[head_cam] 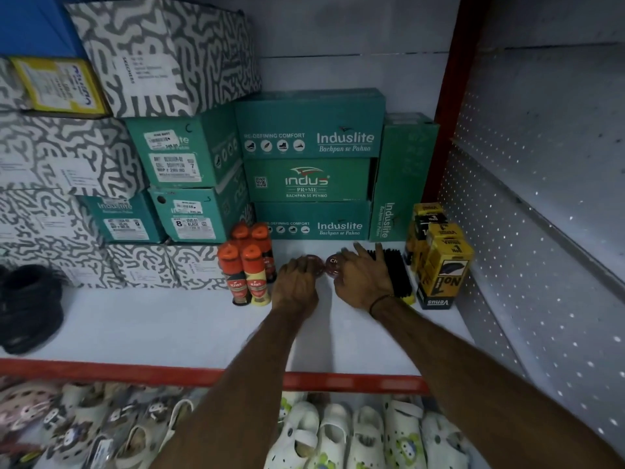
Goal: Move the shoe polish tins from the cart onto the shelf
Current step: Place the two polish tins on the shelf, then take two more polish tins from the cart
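Note:
Both my hands reach deep onto the white shelf (176,330). My left hand (296,282) covers a dark red round polish tin (313,260), of which only the far rim shows. My right hand (363,277) is curled over a second dark red tin (333,265) with white lettering on its lid. The two tins lie side by side, almost touching, on the shelf surface in front of the green boxes. The cart is out of view.
Orange-capped Kiwi polish bottles (245,269) stand just left of my hands. A black shoe brush (397,272) and yellow Venus boxes (439,258) sit to the right. Green Induslite shoe boxes (311,164) are stacked behind. A black shoe (30,306) lies far left. White clogs (338,434) fill the lower shelf.

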